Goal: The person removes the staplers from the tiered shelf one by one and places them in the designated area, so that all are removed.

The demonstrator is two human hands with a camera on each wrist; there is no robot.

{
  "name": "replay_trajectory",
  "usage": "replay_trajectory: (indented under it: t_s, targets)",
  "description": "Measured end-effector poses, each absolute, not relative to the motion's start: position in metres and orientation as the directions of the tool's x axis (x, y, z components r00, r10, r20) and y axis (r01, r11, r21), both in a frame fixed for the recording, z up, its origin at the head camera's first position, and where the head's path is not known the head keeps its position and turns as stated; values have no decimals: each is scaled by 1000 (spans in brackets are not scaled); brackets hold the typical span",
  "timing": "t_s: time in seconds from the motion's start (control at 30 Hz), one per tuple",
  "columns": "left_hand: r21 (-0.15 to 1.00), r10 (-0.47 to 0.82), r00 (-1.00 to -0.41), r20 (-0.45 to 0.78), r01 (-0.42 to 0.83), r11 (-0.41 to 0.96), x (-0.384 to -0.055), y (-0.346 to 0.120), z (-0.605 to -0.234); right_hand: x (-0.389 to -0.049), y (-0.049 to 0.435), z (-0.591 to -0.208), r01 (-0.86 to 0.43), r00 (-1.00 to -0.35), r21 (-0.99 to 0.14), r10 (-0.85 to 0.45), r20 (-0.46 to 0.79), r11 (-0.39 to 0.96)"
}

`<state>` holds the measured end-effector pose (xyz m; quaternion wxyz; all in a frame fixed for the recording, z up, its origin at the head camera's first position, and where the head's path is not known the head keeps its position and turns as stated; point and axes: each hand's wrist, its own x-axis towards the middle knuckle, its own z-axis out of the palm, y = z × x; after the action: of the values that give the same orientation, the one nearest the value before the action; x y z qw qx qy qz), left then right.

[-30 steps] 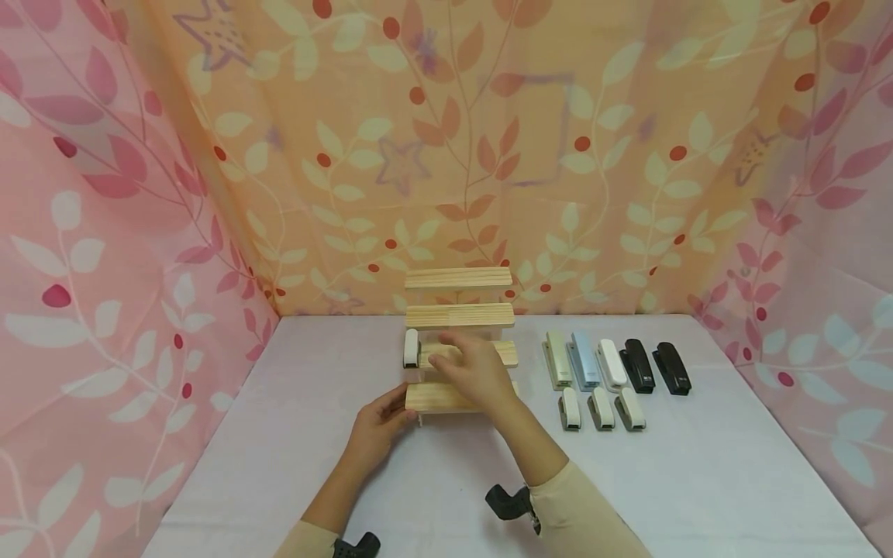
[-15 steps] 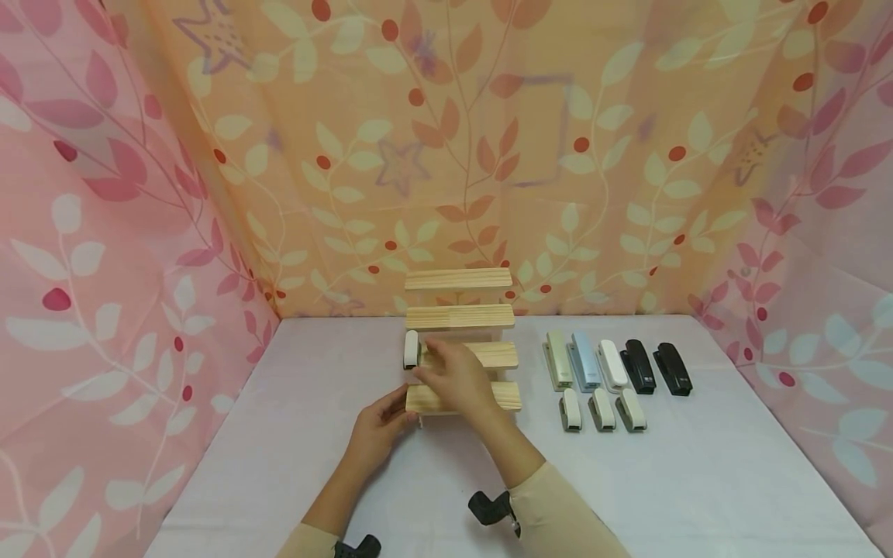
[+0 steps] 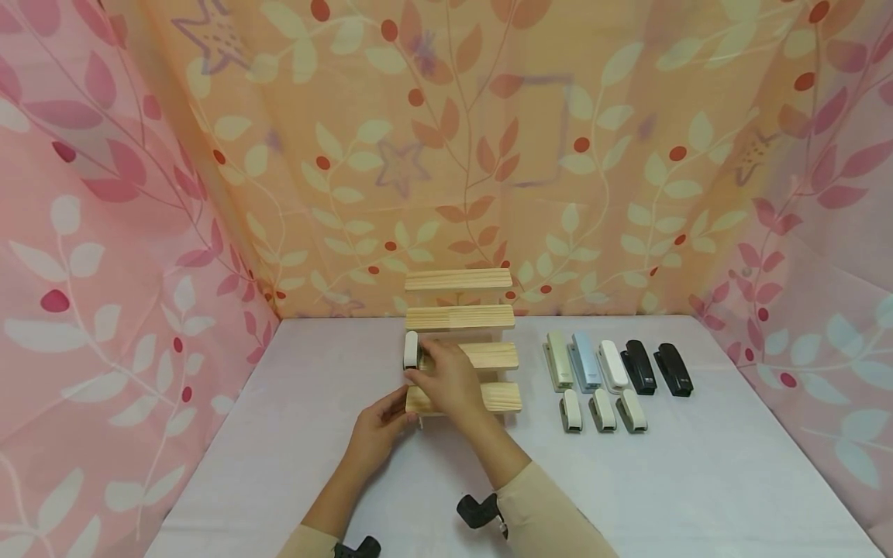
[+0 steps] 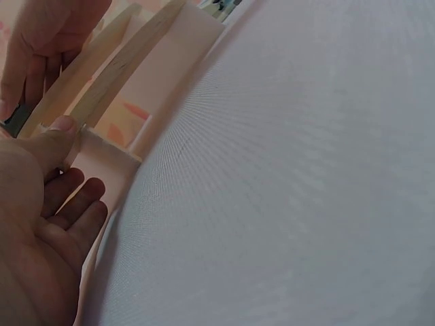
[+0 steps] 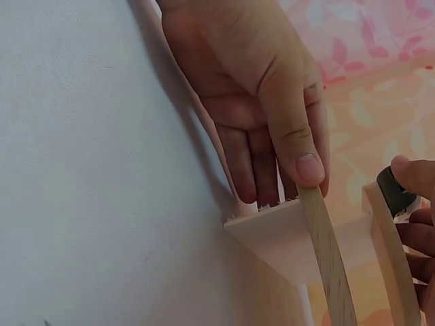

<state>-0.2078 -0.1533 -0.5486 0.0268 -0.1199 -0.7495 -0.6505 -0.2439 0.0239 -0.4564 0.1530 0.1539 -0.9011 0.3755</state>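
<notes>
A stepped display rack [image 3: 498, 356] with pale wooden planks on thin supports stands in mid-table. My left hand [image 3: 377, 428] grips the left end of its lowest plank; in the right wrist view the left thumb [image 5: 310, 170] lies against the plank edge, fingers beside the support. A small white stapler [image 3: 411, 350] sits at the left end of the second plank up. Beside it, my right hand [image 3: 449, 380] reaches over the lowest plank. The right thumb [image 5: 416, 175] touches the stapler's dark front end [image 5: 394, 193] in the right wrist view. Its fingers are partly cut off there.
Right of the rack lies a back row of larger staplers: green [image 3: 558, 360], blue [image 3: 584, 362], white [image 3: 611, 365] and two black [image 3: 638, 366]. Three small white staplers [image 3: 602, 411] lie in front. Patterned curtains [image 3: 446, 155] enclose the white tabletop [image 3: 279, 465].
My right hand has moved left and slightly down, over the planks, up to the small white stapler. My left hand has kept its grip on the rack.
</notes>
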Motion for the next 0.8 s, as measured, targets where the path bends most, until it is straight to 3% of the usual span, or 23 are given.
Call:
replay_trajectory:
  t_s: [0.3,0.8]
  targets:
    - [968,149,-967,208,226,114,-208,-153,-550,-245,17,-459,-396,-889,-588,-134,438,706]
    - [973,129,-973,189,203,109,-208,-152,-548,-248,17,-461,-406,-891,-618,-143,430,673]
